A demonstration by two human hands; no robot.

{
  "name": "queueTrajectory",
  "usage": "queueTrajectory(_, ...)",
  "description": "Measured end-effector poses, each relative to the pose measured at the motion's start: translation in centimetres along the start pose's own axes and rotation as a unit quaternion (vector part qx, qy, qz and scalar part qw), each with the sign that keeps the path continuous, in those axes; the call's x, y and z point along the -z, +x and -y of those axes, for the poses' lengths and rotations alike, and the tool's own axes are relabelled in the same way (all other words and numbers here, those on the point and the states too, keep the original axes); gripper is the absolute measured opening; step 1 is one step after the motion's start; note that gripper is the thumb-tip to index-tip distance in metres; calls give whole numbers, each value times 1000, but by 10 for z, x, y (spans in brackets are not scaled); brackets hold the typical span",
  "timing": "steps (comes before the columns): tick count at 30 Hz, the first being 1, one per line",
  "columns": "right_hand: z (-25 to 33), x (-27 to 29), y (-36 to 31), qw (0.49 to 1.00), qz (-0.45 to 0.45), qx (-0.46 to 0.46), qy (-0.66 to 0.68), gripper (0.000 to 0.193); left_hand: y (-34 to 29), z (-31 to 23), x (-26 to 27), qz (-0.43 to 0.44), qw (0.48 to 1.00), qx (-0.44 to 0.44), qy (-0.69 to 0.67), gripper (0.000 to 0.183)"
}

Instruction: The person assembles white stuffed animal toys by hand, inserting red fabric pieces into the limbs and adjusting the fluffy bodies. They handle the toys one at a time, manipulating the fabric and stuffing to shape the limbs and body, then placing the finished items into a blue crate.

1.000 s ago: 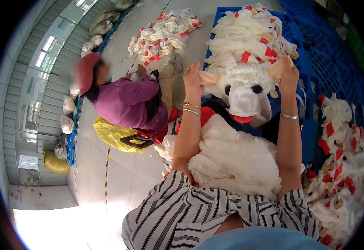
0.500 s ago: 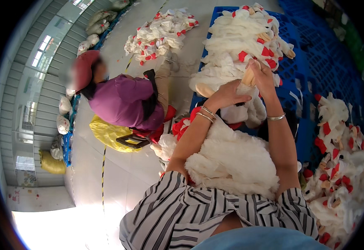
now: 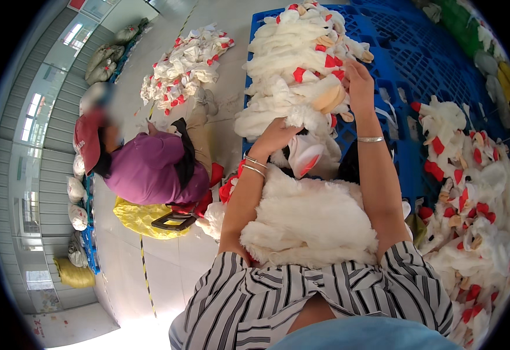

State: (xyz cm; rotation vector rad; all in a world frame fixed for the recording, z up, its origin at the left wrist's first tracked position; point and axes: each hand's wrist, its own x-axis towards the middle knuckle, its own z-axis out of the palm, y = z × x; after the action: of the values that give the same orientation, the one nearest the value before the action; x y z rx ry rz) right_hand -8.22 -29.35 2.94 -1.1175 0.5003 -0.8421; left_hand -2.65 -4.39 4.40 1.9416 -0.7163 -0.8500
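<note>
My left hand (image 3: 278, 135) is closed on a white plush toy skin (image 3: 288, 156) in front of the stack. From it hangs a white flap (image 3: 305, 153) with a red patch, beside a dark spot. Farther off, my right hand (image 3: 360, 81) is at the right edge of the stack of white plush skins (image 3: 287, 49), its fingers curled together next to red-tipped parts; what they hold, if anything, is hidden. Between the hands a beige part (image 3: 328, 99) sticks out. Across my lap lies a thick white fluffy piece (image 3: 307, 219), under my forearms.
Blue plastic pallets (image 3: 403, 49) lie under and beside the stack. Another heap of white and red skins (image 3: 470, 227) is at my right, and one (image 3: 182, 67) on the floor far left. At left a co-worker in purple (image 3: 150, 166) sits by a yellow sack (image 3: 141, 219).
My hands have moved apart: the left nearer to me, the right off the beige part and onto the stack's right edge. The view has shifted to the right.
</note>
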Motion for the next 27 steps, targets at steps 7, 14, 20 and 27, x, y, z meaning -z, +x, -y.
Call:
queueTrajectory(7,31,51,26,987,-141,47,64,62,24,60,5,-75,990,9,-117,47)
queueTrajectory(14,33,55,16,992,-113,26,53,52,24,45,-6,-129,984,65,-105,70)
queueTrajectory(20,15,8,-5,993,101,-54,3,27,32,68,6,-156,967,48,-193,84)
queueTrajectory(27,-6,-37,-42,928,347,-25,-137,27,27,49,7,-166,974,89,-124,75)
